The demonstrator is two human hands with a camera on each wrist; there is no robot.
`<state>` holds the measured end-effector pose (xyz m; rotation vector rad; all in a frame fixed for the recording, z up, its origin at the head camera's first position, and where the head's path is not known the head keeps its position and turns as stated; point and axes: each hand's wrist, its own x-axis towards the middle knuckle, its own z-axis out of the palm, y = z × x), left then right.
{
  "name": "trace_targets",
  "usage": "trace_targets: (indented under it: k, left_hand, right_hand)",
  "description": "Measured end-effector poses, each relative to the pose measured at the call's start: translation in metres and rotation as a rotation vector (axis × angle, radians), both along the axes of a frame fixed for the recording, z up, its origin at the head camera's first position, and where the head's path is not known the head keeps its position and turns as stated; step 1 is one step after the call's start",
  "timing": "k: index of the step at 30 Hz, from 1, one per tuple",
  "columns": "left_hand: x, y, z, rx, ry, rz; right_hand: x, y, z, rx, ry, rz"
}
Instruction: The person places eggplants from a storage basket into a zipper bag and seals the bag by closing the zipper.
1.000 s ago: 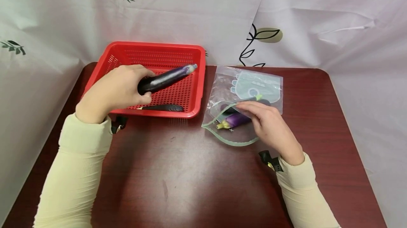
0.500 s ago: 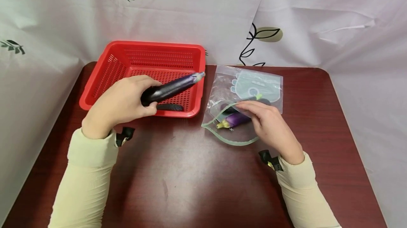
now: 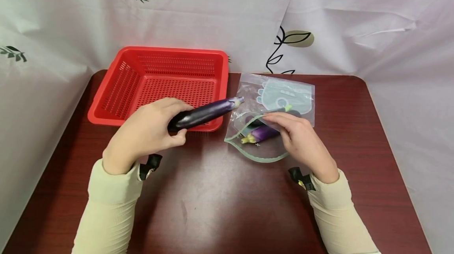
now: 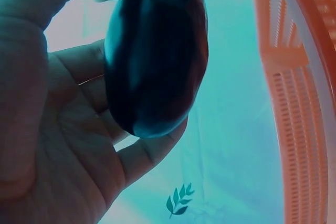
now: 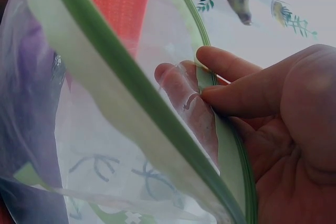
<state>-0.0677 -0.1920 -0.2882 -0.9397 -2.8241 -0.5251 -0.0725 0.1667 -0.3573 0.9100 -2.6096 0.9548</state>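
My left hand [image 3: 149, 128] grips a dark purple eggplant [image 3: 205, 114] by its rounded end, thumb on the near side. Its pale stem end points right, toward the bag; the left wrist view shows the eggplant [image 4: 157, 56] end-on between thumb and fingers. With my right hand [image 3: 301, 139] I pinch the upper lip of a clear zip bag [image 3: 262, 158], holding its mouth apart. In the right wrist view the thumb and fingers pinch the bag's green zip edge [image 5: 210, 85]. Inside the bag lie a purple eggplant [image 3: 262, 133] with a yellowish stem and another dark one behind it.
A red perforated basket [image 3: 227, 73] stands at the back left, just behind the left hand. The wooden table [image 3: 213, 206] stretches in front of both arms. A white patterned curtain [image 3: 177, 10] hangs right behind the table.
My left hand has carried the eggplant right and toward me, out of the basket to near the bag's left side. The right hand and bag have stayed in place.
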Motion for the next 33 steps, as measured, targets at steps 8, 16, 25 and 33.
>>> trace_targets:
  k: [8, 16, 25, 33]
  left_hand:
    - [0.012, 0.011, -0.006, 0.039, 0.026, -0.044]
    - [0.020, 0.020, -0.011, 0.054, 0.018, -0.060]
    - [0.027, 0.031, -0.017, 0.032, -0.003, -0.066]
    - [0.030, 0.040, -0.022, 0.032, -0.012, -0.083]
  right_hand:
    - [0.000, 0.000, 0.000, 0.002, 0.003, -0.001]
    - [0.000, 0.000, 0.000, -0.002, 0.006, 0.000]
    - [0.001, 0.000, 0.000, -0.008, 0.023, -0.002]
    - [0.001, 0.000, 0.000, -0.006, 0.030, 0.007]
